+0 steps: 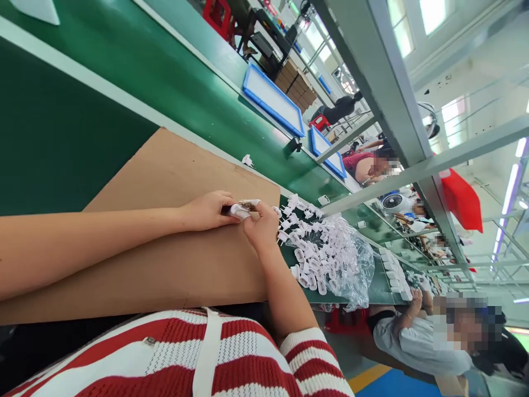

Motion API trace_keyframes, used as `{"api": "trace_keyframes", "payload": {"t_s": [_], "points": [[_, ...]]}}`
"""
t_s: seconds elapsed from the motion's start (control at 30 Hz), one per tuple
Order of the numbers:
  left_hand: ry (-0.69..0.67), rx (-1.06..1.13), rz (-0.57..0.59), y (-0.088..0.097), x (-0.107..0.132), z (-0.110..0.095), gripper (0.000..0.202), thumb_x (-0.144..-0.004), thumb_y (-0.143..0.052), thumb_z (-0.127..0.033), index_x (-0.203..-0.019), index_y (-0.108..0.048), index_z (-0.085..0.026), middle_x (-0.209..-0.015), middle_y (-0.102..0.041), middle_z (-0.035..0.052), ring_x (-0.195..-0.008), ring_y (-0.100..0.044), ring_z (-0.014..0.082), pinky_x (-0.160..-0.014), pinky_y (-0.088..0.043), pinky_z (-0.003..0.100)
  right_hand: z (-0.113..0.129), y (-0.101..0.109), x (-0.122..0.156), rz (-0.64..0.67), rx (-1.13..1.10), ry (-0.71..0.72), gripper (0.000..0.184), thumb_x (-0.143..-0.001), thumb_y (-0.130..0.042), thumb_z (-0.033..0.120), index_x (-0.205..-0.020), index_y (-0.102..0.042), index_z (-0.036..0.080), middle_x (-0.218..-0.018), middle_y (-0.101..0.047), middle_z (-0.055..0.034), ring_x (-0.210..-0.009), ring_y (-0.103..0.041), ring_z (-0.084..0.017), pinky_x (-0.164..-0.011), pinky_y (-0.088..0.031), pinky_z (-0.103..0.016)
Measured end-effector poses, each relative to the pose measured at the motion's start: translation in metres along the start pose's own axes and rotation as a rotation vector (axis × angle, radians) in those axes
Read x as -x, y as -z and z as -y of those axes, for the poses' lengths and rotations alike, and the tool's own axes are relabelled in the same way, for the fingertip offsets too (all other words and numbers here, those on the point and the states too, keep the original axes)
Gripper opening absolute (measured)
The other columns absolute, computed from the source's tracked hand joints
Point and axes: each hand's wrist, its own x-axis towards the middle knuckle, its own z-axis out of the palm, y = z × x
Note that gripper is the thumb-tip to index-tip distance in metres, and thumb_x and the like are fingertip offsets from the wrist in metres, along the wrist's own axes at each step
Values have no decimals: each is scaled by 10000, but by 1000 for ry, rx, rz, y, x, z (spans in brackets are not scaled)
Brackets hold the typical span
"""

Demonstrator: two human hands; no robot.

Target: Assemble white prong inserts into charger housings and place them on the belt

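Note:
Over a brown cardboard sheet [198,264], my two hands meet at a small white plastic housing [239,212]. My left hand [206,211] pinches it from the left, with something dark between the fingers. My right hand [263,225] is closed around its other side, thumb on the white surface. A small brownish part [248,204], too small to make out clearly, shows between the fingers at the housing. Close beyond my right hand lies a heap of white plug housings [308,264], some spilling from a clear plastic bag [359,270].
A green conveyor belt [182,94] runs along the bench, carrying a white plug piece [247,160] and a black block [294,145]. Blue-rimmed trays [273,99] stand beyond it. A metal frame [380,71] rises overhead. A co-worker [417,336] sits beside rows of white pieces [394,273].

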Motion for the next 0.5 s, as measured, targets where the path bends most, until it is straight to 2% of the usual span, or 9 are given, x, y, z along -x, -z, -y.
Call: {"api": "trace_keyframes", "payload": {"t_s": [0.13,0.2,0.27,0.37,0.43,0.5], "points": [[26,-8,9,-1,1,-7,514,-812,-604,-716,-876,-727,-220,-962,-735,82,-978,-677,299,-815,-530,351,-8,-13,6,-69,-206,-14,429,-868,-701,108,-1245,-772,299,-1184,-833,11,-1156,-768,-198,-1052,-562,-301],[74,32,34,1,-2,-10,559,-776,-640,-733,-981,-747,-224,-998,-767,73,-961,-698,301,-806,-554,353,-15,-13,7,-118,-313,6,520,-922,-716,194,-1430,-688,302,-1260,-816,-3,-1178,-761,-192,-1071,-566,-313],[169,25,1,10,-11,-10,603,-754,-666,-713,-1084,-757,-217,-1026,-785,60,-916,-706,285,-793,-564,345,-23,-6,7,-181,-276,-22,573,-973,-692,270,-1539,-605,271,-1366,-773,-55,-1232,-729,-208,-1102,-548,-342],[316,-104,-168,37,-37,-3,649,-814,-624,-646,-1251,-725,-176,-1139,-776,72,-945,-691,273,-847,-552,346,-36,10,5,-159,89,-238,478,-1004,-624,239,-1480,-662,219,-1481,-686,-151,-1346,-639,-288,-1187,-449,-455],[387,-210,-260,64,-60,4,679,-875,-567,-582,-1357,-663,-114,-1249,-739,124,-1056,-668,309,-928,-531,388,-43,19,3,-86,270,-382,401,-959,-635,159,-1347,-739,173,-1437,-691,-203,-1348,-621,-350,-1183,-396,-539],[434,-305,-310,91,-82,12,713,-903,-517,-522,-1404,-603,-21,-1322,-690,198,-1166,-626,370,-999,-504,461,-47,23,2,-42,309,-440,326,-908,-647,89,-1201,-780,142,-1332,-727,-221,-1276,-658,-361,-1128,-401,-553]]}}
